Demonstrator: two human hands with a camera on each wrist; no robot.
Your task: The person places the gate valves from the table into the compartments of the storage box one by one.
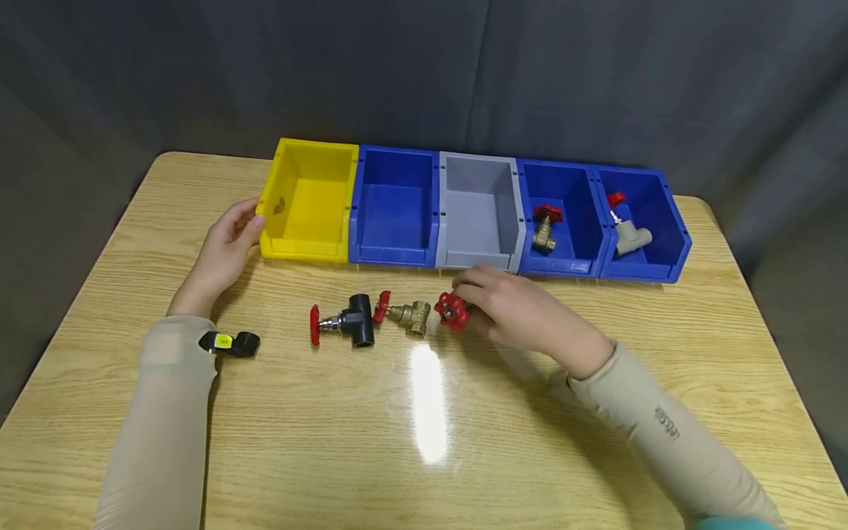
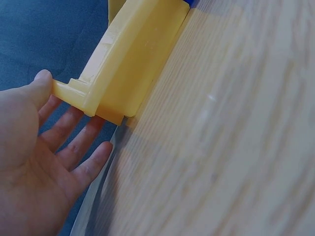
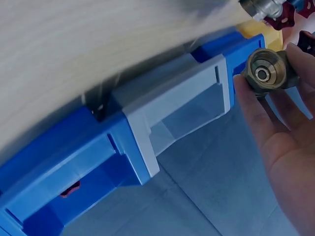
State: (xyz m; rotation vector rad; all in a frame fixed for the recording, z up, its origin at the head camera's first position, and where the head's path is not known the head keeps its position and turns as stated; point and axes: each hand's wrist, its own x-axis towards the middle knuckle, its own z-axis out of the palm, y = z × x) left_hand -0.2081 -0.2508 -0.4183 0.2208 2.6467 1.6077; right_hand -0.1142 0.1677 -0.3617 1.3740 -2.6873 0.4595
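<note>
My left hand [image 1: 225,246] is at the front left corner of the yellow bin [image 1: 305,249]. In the left wrist view its thumb and index finger pinch the bin's rim [image 2: 71,93], the other fingers spread out below. Just in front of the grey bin [image 1: 478,260], my right hand [image 1: 517,305] grips a brass gate valve [image 3: 266,71] with a red handwheel [image 1: 453,311]. To its left on the table lie another brass gate valve [image 1: 414,316], also red-wheeled, and a black tee-shaped valve [image 1: 358,321] with a red handle.
Between the yellow and grey bins stands a blue bin [image 1: 393,254]. Right of the grey one, a blue bin [image 1: 563,267] holds a brass valve [image 1: 545,235], and the end blue bin [image 1: 639,271] holds a beige valve [image 1: 631,238]. Dark curtains [image 1: 424,66] hang behind the table.
</note>
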